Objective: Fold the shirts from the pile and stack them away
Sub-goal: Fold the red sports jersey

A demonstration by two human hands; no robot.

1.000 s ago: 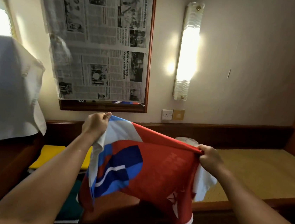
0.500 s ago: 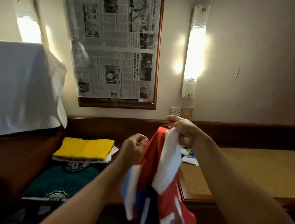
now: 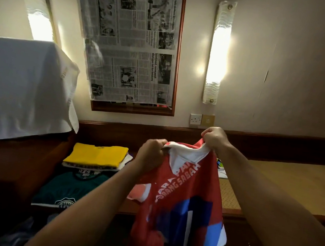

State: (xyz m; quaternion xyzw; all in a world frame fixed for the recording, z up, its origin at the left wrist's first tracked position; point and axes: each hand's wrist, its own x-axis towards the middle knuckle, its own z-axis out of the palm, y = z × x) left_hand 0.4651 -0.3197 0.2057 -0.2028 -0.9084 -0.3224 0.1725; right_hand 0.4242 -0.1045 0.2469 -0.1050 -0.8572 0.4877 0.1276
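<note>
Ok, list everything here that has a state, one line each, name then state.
Red shirt: unfolded, hanging in the air, held at the top.
Left hand: grips the shirt's top edge.
Right hand: grips the shirt's top edge.
Yellow shirt: folded, on top of a stack.
Green shirt: lying flat.
Wall lamps: lit.

We hold a red, white and blue jersey up before us, our left hand just left of and below our right hand. Behind, left, a folded yellow shirt tops a stack, a dark green shirt nearer us. A woven mat surface lies right. A newspaper-covered wooden frame hangs between two wall lamps.
</note>
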